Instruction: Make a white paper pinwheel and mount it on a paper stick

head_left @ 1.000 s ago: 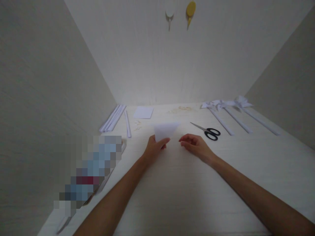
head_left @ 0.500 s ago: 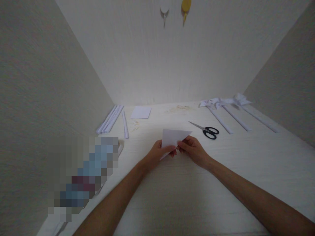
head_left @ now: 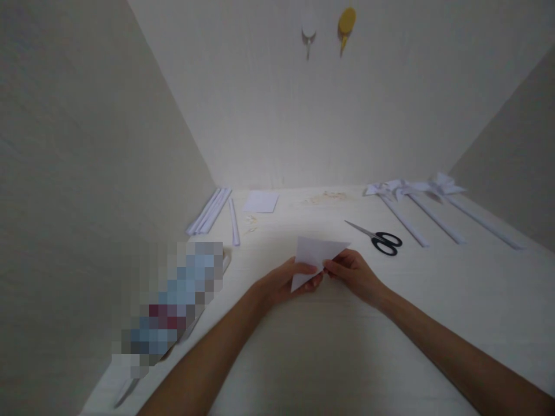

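Left hand (head_left: pixel 286 281) and right hand (head_left: pixel 353 273) pinching a folded white paper triangle (head_left: pixel 315 256) above the table (head_left: pixel 329 346). Black-handled scissors (head_left: pixel 378 237) just right (blades open slightly). Rolled paper sticks (head_left: pixel 214 209) far left.

— Where is the camera sitting?
— It is riding on the person's head, looking forward and down along both forearms at the white table (head_left: pixel 329 358).
— How near?
— Arm's length; the back wall (head_left: pixel 303 115) is closing the view.

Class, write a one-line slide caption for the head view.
Left hand and right hand hold a folded white paper triangle.
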